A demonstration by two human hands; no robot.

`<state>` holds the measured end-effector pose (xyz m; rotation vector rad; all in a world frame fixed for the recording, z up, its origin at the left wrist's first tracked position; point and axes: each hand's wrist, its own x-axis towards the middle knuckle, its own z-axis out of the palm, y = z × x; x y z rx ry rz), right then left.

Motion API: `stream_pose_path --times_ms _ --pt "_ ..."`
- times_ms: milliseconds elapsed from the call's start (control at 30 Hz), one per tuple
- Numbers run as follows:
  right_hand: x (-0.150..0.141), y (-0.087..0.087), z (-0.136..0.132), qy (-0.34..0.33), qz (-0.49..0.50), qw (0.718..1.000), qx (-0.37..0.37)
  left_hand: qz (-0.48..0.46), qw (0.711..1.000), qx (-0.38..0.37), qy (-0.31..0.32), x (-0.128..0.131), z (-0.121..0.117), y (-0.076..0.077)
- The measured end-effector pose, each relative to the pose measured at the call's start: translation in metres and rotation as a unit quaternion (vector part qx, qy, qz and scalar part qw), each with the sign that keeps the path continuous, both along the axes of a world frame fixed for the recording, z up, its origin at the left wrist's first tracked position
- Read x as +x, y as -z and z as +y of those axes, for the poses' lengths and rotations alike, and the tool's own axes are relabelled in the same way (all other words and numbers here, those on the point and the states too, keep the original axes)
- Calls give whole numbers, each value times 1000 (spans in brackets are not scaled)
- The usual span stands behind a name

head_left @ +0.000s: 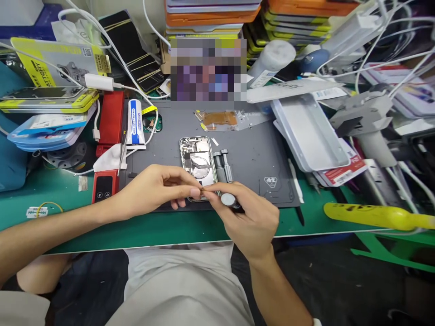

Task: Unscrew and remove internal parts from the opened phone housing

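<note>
An opened smartphone point(204, 168) lies on the dark grey work mat point(251, 140), its inner parts and a round coil showing. My left hand point(159, 188) is over the phone's lower left edge, thumb and forefinger pinched on something too small to make out. From the other side, my right hand point(254, 215) meets it with thumb and forefinger closed at the same spot. A small screwdriver point(229, 200) with a round grey end cap sits in the right hand; its tip is hidden. Two more grey screwdrivers point(223, 166) lie just right of the phone.
Above the phone, an orange flex cable point(220, 119) rests among tiny parts. At left are a white-and-blue tube point(136, 122) and a red device point(104, 185). A pale plastic tray point(309, 131) and a yellow-handled tool point(370, 216) are at right. A razor blade point(36, 212) lies far left.
</note>
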<state>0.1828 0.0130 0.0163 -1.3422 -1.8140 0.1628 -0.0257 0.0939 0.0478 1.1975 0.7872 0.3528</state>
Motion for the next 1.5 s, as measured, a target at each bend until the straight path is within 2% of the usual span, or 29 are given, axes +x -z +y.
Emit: stream_pose_path --times_ms 167,300,467,633,800,967,1100,1300,1400,1467,1500 --pt "-10 2 -5 -27 7 998 51 -9 1000 -24 -2 -1 0 1" --pt "-12 2 -7 -36 5 997 64 -13 998 -51 18 -1 2 3" --pt "-11 4 -12 -24 -23 995 96 0 998 -57 19 -2 2 4" --pt "-5 4 -14 -7 10 998 64 7 996 -76 52 -2 -1 2" --pt "1 4 -14 -67 23 997 26 18 992 -76 95 -3 1 1" --pt "4 4 -11 -78 -14 997 14 29 990 -71 120 -5 5 3" --pt "9 5 -8 -95 -43 994 33 29 989 -70 126 -5 5 4" --pt "12 4 -3 -124 -52 991 16 30 989 -57 131 -5 5 4" --pt "12 4 -1 -98 -49 994 7 55 993 -13 106 -5 3 2" --pt "13 5 1 -62 -55 997 4 109 988 98 50 -5 -1 0" --pt "13 6 3 -44 -64 997 4 144 974 176 22 -5 -3 1"
